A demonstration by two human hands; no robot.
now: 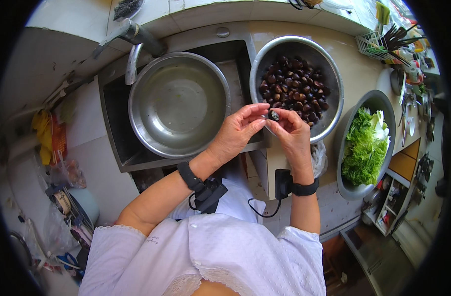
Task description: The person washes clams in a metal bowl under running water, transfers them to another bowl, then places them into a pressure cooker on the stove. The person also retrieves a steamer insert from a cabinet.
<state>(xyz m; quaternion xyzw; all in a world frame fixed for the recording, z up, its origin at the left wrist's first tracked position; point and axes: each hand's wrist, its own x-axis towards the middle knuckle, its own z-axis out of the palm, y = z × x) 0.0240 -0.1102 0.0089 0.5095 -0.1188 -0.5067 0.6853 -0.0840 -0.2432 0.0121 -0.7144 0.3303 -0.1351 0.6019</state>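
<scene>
Over the near rim of a metal bowl (339,100), my two hands meet at the fingertips. My right hand (294,129) pinches a small dark piece with a pale, mottled face (274,115), apparently a chestnut. Close against it on the left is my left hand (236,129), its thumb and forefinger apart with nothing seen between them. Many glossy brown chestnuts (294,83) lie in the bowl behind my fingers. To the left, a wide steel basin (133,118) holds slightly cloudy water (177,92) and rests over the sink.
A faucet (144,39) reaches over the sink (114,111) at the upper left. On the right stands a grey basin (345,148) of leafy cabbage (366,148). Beyond it are a white wire basket (373,44) and utensils. A plastic bag (319,159) hangs at the counter edge.
</scene>
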